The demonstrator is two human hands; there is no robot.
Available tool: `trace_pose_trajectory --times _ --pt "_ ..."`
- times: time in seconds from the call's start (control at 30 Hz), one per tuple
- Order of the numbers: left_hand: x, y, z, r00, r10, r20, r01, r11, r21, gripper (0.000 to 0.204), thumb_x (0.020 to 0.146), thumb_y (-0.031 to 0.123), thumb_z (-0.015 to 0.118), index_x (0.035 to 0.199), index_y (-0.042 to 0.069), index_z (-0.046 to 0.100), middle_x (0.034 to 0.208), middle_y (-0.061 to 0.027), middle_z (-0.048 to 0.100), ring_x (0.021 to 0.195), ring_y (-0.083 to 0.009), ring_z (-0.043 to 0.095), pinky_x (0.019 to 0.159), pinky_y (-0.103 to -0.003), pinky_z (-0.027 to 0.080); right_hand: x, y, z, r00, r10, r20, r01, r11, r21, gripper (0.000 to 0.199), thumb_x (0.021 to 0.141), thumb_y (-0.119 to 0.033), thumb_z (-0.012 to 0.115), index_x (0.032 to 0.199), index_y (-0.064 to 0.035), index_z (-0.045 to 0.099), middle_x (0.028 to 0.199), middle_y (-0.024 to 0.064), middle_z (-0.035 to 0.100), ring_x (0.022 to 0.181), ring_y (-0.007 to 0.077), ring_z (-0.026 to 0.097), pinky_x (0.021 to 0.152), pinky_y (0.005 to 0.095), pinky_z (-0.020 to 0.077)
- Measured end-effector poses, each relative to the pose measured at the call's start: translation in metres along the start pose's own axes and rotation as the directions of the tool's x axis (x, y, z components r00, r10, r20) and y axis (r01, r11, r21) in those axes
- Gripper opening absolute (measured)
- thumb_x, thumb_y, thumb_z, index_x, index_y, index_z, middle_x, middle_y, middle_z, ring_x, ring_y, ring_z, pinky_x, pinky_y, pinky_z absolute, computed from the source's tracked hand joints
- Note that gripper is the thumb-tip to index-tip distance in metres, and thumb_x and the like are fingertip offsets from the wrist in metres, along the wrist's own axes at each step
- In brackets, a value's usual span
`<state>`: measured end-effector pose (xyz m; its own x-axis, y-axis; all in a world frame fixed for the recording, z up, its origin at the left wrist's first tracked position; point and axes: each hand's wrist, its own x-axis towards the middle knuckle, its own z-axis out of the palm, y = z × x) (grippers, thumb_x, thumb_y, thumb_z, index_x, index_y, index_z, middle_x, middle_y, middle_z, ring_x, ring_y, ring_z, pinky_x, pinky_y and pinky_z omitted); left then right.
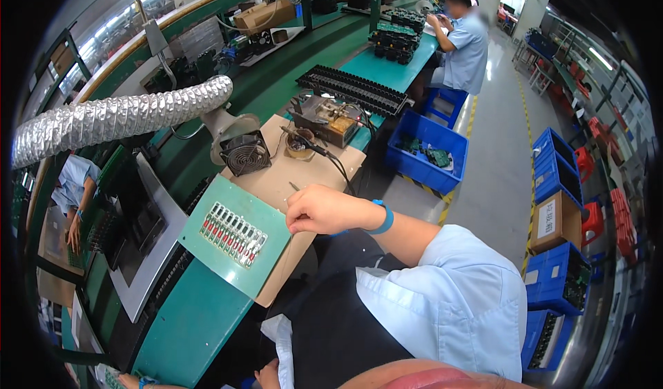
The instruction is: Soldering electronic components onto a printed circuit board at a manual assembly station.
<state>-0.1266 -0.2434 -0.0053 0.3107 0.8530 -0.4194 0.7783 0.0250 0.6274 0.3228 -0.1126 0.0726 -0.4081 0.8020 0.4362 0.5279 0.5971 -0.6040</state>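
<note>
We see the right hand (324, 209) curled closed over the brown cardboard sheet (290, 175), its fingertips pinched at the right corner of a green board (235, 240); a thin metal tool tip (295, 186) pokes out just above the knuckles, though we cannot tell how it is held. A blue wristband (383, 217) circles that wrist, and a light blue sleeve (449, 299) covers the upper arm. The green board lies tilted on the cardboard at the bench edge, with a row of small red and silver parts (233, 233) in its middle.

The left hand (268, 374) shows only partly at the lower edge, touching a white cloth (283, 344); we cannot tell whether it is open or closed.

Beyond the board, a small black fan (245, 154) stands beside a silver flexible duct (117, 118). A soldering iron (307, 142) rests near a metal box (324, 118). A blue bin (428, 152) sits on the floor to the right. Another person (463, 43) in light blue sits farther along the green bench (193, 320).
</note>
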Motion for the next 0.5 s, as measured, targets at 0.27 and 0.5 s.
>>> trace_pose_trajectory --times 0.27,0.5 --pt "0.002 0.048 -0.019 0.984 0.176 -0.019 -0.176 0.984 -0.029 0.031 0.092 0.009 0.064 0.12 0.004 0.075 0.102 -0.0106 0.08 0.095 -0.0245 0.074 0.107 -0.042 0.044 0.02 -0.039 0.033 0.963 -0.055 0.262 0.031 0.995 0.095 0.004 0.088 -0.007 0.071 0.086 -0.0047 0.072 0.08 0.0085 0.073 0.064 0.0284 0.063 0.063 0.0349 0.0508" --pt "0.066 0.154 -0.036 0.656 0.755 -0.003 -0.754 0.655 -0.034 0.031 0.092 0.02 0.07 0.12 0.007 0.075 0.103 -0.0035 0.079 0.094 -0.0245 0.07 0.099 -0.042 0.049 0.032 -0.065 0.064 0.943 -0.108 0.315 0.067 0.988 0.137 0.007 0.085 -0.012 0.07 0.083 -0.0063 0.072 0.073 0.0096 0.071 0.063 0.0343 0.064 0.062 0.0394 0.0517"
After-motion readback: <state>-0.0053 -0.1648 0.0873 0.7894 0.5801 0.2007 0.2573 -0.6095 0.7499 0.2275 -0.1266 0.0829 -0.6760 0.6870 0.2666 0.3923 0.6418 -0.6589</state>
